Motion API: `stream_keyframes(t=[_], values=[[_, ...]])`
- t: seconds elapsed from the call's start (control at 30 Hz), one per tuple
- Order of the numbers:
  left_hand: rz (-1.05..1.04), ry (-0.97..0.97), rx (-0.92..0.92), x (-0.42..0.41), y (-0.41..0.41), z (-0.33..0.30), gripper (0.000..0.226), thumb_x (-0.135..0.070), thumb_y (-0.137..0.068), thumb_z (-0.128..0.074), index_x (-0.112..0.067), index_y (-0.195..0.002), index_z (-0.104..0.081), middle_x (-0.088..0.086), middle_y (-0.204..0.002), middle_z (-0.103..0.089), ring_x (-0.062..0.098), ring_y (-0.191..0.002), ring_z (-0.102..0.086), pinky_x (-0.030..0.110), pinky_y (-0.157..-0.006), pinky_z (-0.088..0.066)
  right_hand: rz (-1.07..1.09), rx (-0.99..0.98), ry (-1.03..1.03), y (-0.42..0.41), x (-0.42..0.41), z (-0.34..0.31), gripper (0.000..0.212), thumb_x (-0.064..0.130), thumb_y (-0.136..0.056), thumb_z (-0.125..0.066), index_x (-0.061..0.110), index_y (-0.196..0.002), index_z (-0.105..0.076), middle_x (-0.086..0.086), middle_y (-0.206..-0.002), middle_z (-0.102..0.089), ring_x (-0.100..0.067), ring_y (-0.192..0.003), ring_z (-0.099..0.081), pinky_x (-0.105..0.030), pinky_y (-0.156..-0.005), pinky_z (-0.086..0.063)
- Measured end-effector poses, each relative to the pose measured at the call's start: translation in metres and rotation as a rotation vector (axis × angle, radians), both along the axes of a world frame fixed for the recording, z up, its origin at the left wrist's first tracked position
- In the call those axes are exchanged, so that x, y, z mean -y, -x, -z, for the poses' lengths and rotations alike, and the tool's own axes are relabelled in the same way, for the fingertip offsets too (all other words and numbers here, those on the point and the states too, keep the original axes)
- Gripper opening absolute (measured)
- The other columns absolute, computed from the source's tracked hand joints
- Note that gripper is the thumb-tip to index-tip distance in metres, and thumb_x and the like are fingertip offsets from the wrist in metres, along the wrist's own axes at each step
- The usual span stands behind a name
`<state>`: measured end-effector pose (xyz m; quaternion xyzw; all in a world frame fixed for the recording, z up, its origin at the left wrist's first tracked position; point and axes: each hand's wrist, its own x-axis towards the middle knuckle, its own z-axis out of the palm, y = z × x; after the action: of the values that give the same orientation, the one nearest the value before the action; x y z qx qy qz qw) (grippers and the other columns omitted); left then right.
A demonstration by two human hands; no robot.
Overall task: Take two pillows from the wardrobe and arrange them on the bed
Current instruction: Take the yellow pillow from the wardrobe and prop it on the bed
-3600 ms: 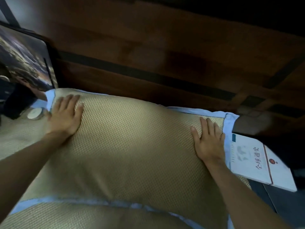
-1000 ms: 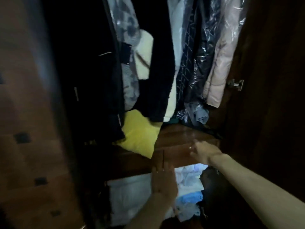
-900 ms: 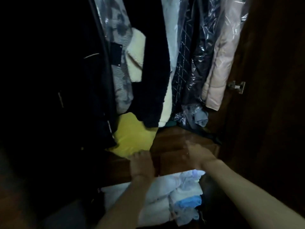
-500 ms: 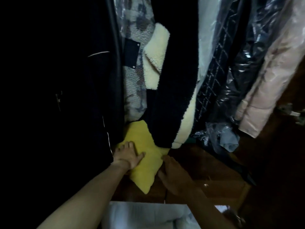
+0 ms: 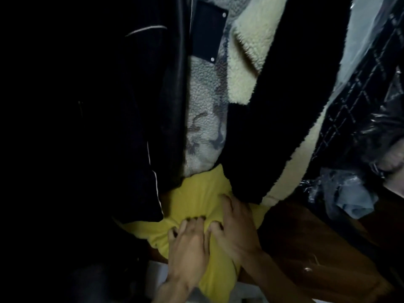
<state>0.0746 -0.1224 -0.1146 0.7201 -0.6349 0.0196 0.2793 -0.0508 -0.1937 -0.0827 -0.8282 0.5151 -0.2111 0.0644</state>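
A yellow pillow (image 5: pixel 196 197) lies on the wooden shelf inside the wardrobe, its upper part tucked under hanging coats. My left hand (image 5: pixel 188 248) presses on its lower middle with fingers curled into the fabric. My right hand (image 5: pixel 236 228) grips the pillow beside it, fingers dug into the cloth, which is bunched between both hands. The pillow's lower corner hangs over the shelf's front edge. The bed is out of view.
Hanging clothes fill the space above: a black jacket (image 5: pixel 140 127) at left, a grey fleece (image 5: pixel 203 119), a dark coat with cream trim (image 5: pixel 273 119), plastic-wrapped garments (image 5: pixel 360 106) at right. The wooden shelf (image 5: pixel 306 248) extends right. White folded cloth (image 5: pixel 157 278) shows below.
I went from the bed to the wardrobe. Within the last second both hands moved from the shelf edge up onto the yellow pillow and closed into its fabric; the view has moved in closer.
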Motion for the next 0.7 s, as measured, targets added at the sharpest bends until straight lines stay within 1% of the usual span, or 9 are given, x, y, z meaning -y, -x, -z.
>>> stream_keyframes(t=[0.07,0.2,0.3,0.37,0.43,0.47,0.53,0.6,0.7], values=[[0.058,-0.048,0.003,-0.017,-0.008,-0.003,0.039,-0.053,-0.098,-0.022,-0.033,-0.116,-0.051,-0.015,-0.105,-0.060,0.011,-0.101,-0.047,0.035,-0.084,-0.033,-0.094,-0.012,0.070,0.005,-0.007,0.004,0.071,0.046,-0.072,-0.042,0.024,-0.140,-0.043,-0.002,-0.148,-0.039,-0.025,-0.136,-0.037,-0.043,-0.114,-0.029],[0.228,-0.139,-0.008,-0.037,-0.033,-0.021,0.035,-0.061,-0.090,-0.034,-0.039,-0.113,-0.050,-0.022,-0.108,-0.057,0.007,-0.109,-0.042,0.034,-0.092,-0.031,-0.114,0.182,0.194,0.004,-0.004,-0.002,0.041,0.037,-0.068,-0.045,0.027,-0.101,-0.066,0.011,-0.123,-0.060,-0.017,-0.122,-0.054,-0.042,-0.094,-0.045],[0.135,-0.104,-0.045,-0.048,-0.044,-0.021,0.031,-0.068,-0.078,-0.043,-0.040,-0.091,-0.045,-0.023,-0.095,-0.050,0.007,-0.104,-0.046,0.039,-0.093,-0.036,-0.012,0.045,0.179,-0.009,0.014,-0.008,0.054,0.050,-0.077,-0.040,0.024,-0.122,-0.055,0.001,-0.134,-0.054,-0.026,-0.114,-0.058,-0.044,-0.091,-0.046],[-0.157,-0.134,-0.083,-0.034,-0.045,-0.023,0.060,-0.082,-0.076,-0.033,-0.037,-0.113,-0.046,-0.007,-0.123,-0.048,0.019,-0.122,-0.043,0.050,-0.102,-0.036,0.093,-0.079,0.037,-0.004,0.033,-0.001,0.074,0.067,-0.082,-0.039,0.021,-0.140,-0.038,-0.009,-0.141,-0.051,-0.033,-0.119,-0.054,-0.046,-0.096,-0.042],[-0.406,-0.308,-0.163,-0.012,-0.033,-0.017,0.105,-0.091,-0.071,-0.029,-0.018,-0.146,-0.023,0.009,-0.154,-0.024,0.029,-0.140,-0.025,0.056,-0.107,-0.030,0.184,-0.160,-0.092,0.010,0.048,0.012,0.087,0.079,-0.082,-0.036,0.021,-0.147,-0.030,-0.013,-0.146,-0.047,-0.035,-0.129,-0.046,-0.048,-0.103,-0.036],[-0.451,-0.364,-0.154,-0.003,-0.022,-0.009,0.109,-0.088,-0.073,-0.031,-0.013,-0.150,-0.013,0.011,-0.157,-0.019,0.031,-0.142,-0.021,0.057,-0.106,-0.030,0.199,-0.209,-0.087,0.014,0.049,0.020,0.088,0.081,-0.082,-0.034,0.021,-0.145,-0.032,-0.013,-0.146,-0.046,-0.034,-0.130,-0.043,-0.049,-0.104,-0.034],[-0.504,-0.313,-0.073,0.012,-0.002,0.010,0.087,-0.075,-0.085,-0.035,-0.010,-0.142,-0.026,0.013,-0.144,-0.035,0.035,-0.132,-0.032,0.057,-0.098,-0.038,0.193,-0.268,0.023,0.017,0.048,0.032,0.080,0.080,-0.085,-0.030,0.017,-0.133,-0.042,-0.015,-0.138,-0.051,-0.033,-0.124,-0.045,-0.048,-0.099,-0.036],[-0.540,-0.210,-0.026,0.011,0.003,0.020,0.051,-0.058,-0.095,-0.033,-0.014,-0.120,-0.040,0.013,-0.127,-0.052,0.034,-0.118,-0.043,0.055,-0.090,-0.041,0.117,-0.264,0.124,0.013,0.041,0.035,0.072,0.077,-0.088,-0.031,0.014,-0.120,-0.047,-0.017,-0.126,-0.059,-0.032,-0.114,-0.052,-0.044,-0.092,-0.039],[-0.453,-0.194,-0.094,-0.022,0.003,0.023,0.033,-0.048,-0.101,-0.026,-0.017,-0.103,-0.036,0.018,-0.110,-0.059,0.037,-0.110,-0.049,0.055,-0.087,-0.041,0.015,-0.223,0.181,0.023,0.020,0.032,0.070,0.072,-0.091,-0.036,0.008,-0.115,-0.049,-0.017,-0.103,-0.071,-0.031,-0.091,-0.068,-0.037,-0.067,-0.045]])
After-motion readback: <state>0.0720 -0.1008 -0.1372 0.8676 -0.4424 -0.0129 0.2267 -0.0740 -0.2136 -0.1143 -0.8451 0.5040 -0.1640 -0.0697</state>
